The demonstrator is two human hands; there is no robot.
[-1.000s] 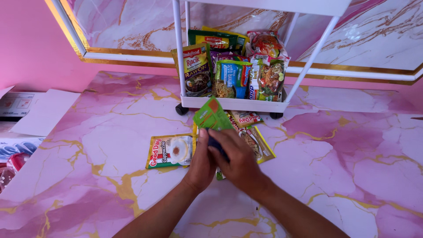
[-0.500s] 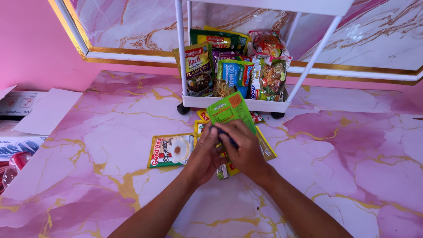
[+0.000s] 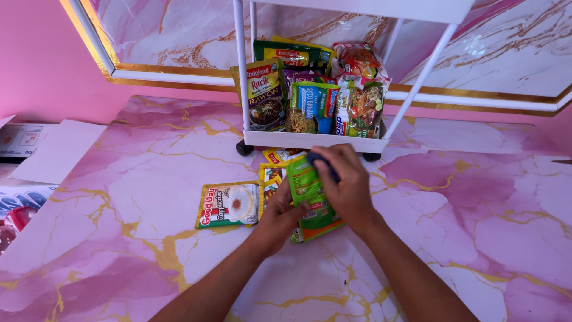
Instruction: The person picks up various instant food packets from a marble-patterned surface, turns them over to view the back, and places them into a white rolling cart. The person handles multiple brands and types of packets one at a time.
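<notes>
While my right hand and left hand both grip one green sachet above the pink marble counter, one cappuccino sachet lies just left. Beyond, one white cart holds several packets; open counter spreads left and right.

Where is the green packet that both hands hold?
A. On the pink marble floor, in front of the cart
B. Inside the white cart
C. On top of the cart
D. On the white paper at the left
A: both the left hand and the right hand hold the green packet low over the floor, before the cart.
</notes>
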